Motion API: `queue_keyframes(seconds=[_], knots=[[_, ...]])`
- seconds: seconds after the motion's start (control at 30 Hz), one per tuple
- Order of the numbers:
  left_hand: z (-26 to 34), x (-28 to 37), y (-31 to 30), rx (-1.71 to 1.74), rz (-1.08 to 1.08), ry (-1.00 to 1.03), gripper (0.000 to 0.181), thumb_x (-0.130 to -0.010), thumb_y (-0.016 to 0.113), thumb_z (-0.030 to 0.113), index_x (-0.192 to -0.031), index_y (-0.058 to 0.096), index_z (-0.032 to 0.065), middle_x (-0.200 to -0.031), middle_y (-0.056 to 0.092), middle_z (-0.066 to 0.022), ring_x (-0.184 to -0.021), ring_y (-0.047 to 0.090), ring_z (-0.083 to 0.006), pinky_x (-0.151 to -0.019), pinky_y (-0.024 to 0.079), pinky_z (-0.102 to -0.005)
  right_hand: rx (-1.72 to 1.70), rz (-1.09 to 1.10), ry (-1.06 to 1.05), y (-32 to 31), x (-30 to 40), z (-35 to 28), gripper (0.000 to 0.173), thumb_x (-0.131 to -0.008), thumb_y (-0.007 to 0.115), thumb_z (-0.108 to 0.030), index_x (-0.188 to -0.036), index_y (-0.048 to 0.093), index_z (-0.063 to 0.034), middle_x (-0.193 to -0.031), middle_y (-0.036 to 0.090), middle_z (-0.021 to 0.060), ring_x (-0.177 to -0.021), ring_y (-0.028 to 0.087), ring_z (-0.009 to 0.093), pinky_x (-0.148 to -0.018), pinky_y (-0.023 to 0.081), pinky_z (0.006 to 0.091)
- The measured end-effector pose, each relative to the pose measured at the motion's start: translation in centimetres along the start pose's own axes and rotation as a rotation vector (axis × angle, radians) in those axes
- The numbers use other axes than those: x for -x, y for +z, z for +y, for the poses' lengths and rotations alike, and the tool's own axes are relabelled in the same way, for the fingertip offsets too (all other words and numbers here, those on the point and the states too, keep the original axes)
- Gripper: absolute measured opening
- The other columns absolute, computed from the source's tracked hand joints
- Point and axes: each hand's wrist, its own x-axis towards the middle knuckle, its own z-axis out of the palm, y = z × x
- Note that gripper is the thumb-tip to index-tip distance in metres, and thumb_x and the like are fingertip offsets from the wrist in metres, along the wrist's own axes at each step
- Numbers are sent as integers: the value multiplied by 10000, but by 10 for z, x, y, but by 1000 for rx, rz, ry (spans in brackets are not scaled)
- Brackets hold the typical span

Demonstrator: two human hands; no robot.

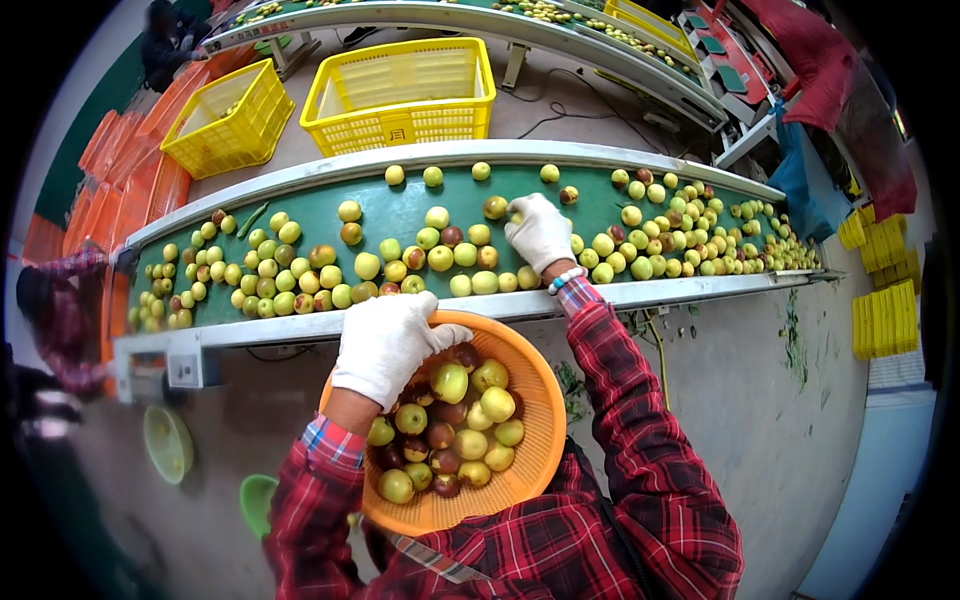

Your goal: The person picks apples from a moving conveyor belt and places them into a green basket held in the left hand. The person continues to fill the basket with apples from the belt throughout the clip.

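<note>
My left hand [394,345], in a white glove, grips the far left rim of an orange plastic basket [551,420]. The basket is tilted against my body and holds many green and reddish-brown jujubes [471,444]. Over the green conveyor belt [300,206] is my right hand [540,232], also gloved, with a beaded bracelet at the wrist. Its fingers are curled around a yellow-green jujube [516,218], mostly hidden by the glove. A brown-patched jujube [495,207] lies just left of those fingertips. Loose jujubes [439,258] are spread along the belt, most densely at the right.
The conveyor's metal near rail [480,306] runs between me and the fruit. Beyond it stand two yellow crates [397,127] [232,142] and a second conveyor [465,19]. Co-workers [60,315] [169,45] are at the left. Green bowls [259,502] [169,444] are low at left.
</note>
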Motion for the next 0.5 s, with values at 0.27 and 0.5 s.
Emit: queue_keyframes(seconds=[0.27,0.5], knots=[[11,-3,7,22,36,-9,482,-798,793,581,-776,686,111,-686,680,-110,-673,697,-329,-627,543,-452,-290,-155,20,-16,-26,-15,243,-842,742,-270,-1016,771,-103,-1072,738,163,-969,711,368,-895,571,424],[25,-8,13,49,74,-17,443,-767,836,510,-757,692,91,-675,655,-125,-651,675,-343,-610,535,-460,128,-369,-580,21,-16,-71,196,-886,644,-153,-1017,787,-185,-987,731,114,-948,724,343,-783,598,453]])
